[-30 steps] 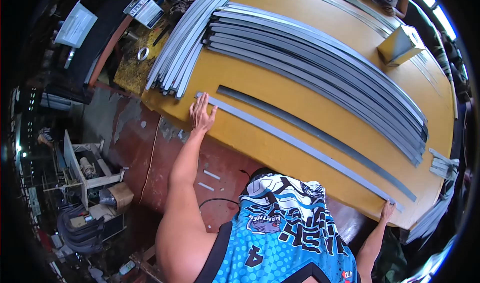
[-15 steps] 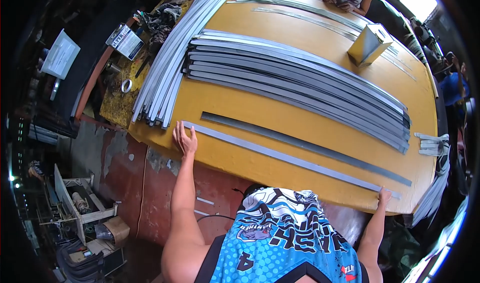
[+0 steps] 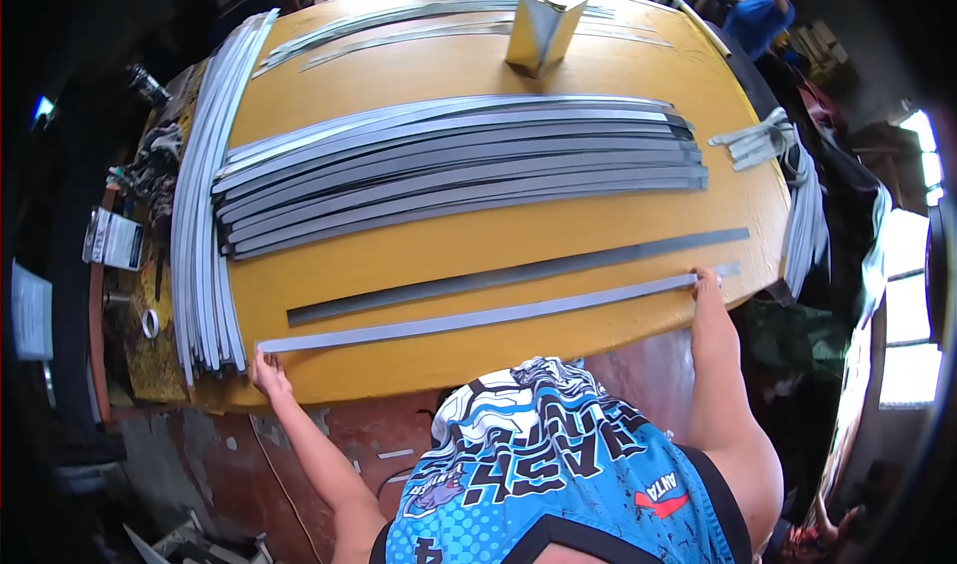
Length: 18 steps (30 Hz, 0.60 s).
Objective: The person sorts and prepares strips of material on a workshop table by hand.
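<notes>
A long light grey strip stretches along the near side of the yellow table, in front of me. My left hand is closed at its left end, at the table's near edge. Close to the other end, my right hand pinches the same strip, with a short tail of it showing beyond the fingers. Just behind it and apart from it, a dark grey strip lies flat on the table.
A wide stack of grey strips covers the middle of the yellow table. Another bundle runs down the left side. A square can stands at the back. Pale strips hang over the right edge.
My view has turned to the right, so the table appears rotated. My left hand, earlier with fingers spread at the strip's left end, is now closed on it. The right hand stays at the other end.
</notes>
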{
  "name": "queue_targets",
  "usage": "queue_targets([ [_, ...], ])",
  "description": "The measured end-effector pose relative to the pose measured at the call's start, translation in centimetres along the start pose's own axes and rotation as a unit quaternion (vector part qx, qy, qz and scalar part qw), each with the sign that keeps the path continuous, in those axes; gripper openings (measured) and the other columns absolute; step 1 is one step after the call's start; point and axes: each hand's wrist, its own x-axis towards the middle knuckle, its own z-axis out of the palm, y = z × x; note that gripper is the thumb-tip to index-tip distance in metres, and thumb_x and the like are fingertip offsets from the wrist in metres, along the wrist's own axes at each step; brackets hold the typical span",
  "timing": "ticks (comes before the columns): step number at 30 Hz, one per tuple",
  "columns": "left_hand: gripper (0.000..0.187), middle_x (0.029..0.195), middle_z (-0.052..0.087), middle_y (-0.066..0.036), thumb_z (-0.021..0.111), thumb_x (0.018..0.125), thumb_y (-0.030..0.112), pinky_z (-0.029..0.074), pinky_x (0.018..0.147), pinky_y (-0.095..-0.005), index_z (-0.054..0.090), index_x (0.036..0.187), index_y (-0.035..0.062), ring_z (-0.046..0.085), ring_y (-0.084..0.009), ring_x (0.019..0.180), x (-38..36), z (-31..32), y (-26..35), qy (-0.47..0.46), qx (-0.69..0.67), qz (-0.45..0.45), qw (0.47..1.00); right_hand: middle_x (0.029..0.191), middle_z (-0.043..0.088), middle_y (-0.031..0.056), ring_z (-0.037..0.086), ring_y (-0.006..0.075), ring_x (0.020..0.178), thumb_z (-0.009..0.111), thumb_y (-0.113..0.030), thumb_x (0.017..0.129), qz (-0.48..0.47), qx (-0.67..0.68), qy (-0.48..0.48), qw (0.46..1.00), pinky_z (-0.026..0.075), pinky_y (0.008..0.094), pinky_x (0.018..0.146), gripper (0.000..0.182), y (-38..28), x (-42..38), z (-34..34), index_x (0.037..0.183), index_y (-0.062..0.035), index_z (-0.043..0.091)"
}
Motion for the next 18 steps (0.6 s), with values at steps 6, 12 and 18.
queue_targets([
  [6, 0.016, 0.093, 0.06, -0.003, 0.063, 0.088, 0.02, 0.05, 0.069, -0.0254, 0.057, 0.096, 0.0077, 0.06, -0.0165, 0.08, -1.7, -1.7, -1.1, -0.135, 0.112, -0.071, 0.982, 0.059, 0.051, 0.0041, 0.047, 0.0186, 0.04, 0.069, -0.021, 0.079, 0.074, 0.06, 0.007, 0.995, 0.039, 0.0306, 0.034, 0.02, 0.4, -0.5, -0.2, 0.073, -0.0122, 0.052],
  [12, 0.016, 0.093, 0.06, -0.004, 0.063, 0.088, 0.019, 0.05, 0.07, -0.0254, 0.057, 0.097, 0.0076, 0.059, -0.0169, 0.08, 2.1, -0.1, 5.9, -0.167, 0.091, -0.015, 0.982, 0.053, 0.046, -0.0045, 0.042, 0.0089, 0.042, 0.066, -0.028, 0.087, 0.035, 0.22, -0.188, 0.957, 0.035, 0.0221, 0.038, 0.025, -2.1, -10.6, -1.5, 0.068, -0.0176, 0.051],
  [18, 0.018, 0.095, 0.061, -0.005, 0.064, 0.087, 0.019, 0.05, 0.076, -0.0266, 0.057, 0.099, 0.007, 0.059, -0.017, 0.085, 0.3, 8.1, 10.4, -0.196, 0.053, 0.029, 0.979, 0.065, 0.056, -0.0025, 0.054, 0.0111, 0.055, 0.063, -0.026, 0.088, -0.063, 0.267, -0.244, 0.93, 0.045, 0.025, 0.046, 0.014, -13.4, -10.0, -0.9, 0.081, -0.0162, 0.057],
])
